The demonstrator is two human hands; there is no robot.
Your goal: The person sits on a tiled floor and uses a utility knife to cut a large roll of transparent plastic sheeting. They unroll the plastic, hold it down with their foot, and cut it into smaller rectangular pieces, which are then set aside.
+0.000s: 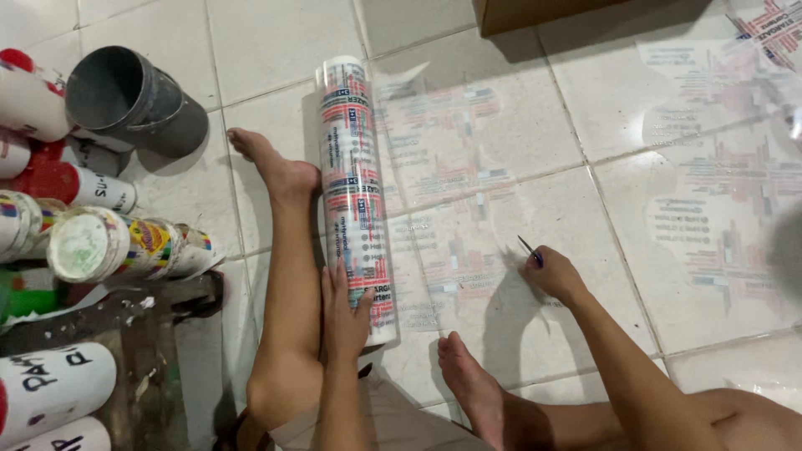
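**Head view: printed film held flat at the roll, a blade set to the sheet**

Head-camera frame, lower centre: the left hand (345, 313) is laid flat, fingers together, on the near end of the roll of printed film (355, 188), pressing it to the tiled floor (276, 42). To its right, at mid-frame, the right hand (553, 274) is closed around a thin blade (528, 246), whose tip is set on the unrolled clear sheet (518, 167). The grip itself is partly hidden, so the exact finger placement cannot be told. Two bare legs are seen beside the roll, one stretched along its left side, one foot at the lower centre.

The film is judged light, thin and slippery (it lies limp and glossy on the tiles), easily creased or torn; the roll, by contrast, is judged stiff and fairly heavy for its size. A hold is best taken on the roll's body with a flat palm, while the loose sheet is best held down, not pinched.

The sheet is transparent, printed with repeated red, blue and grey label blocks, and is spread from the roll toward the right edge. At the far left, other printed rolls (125, 246) and a grey pipe section (134, 100) are stacked; a cardboard box (535, 12) sits at the top.
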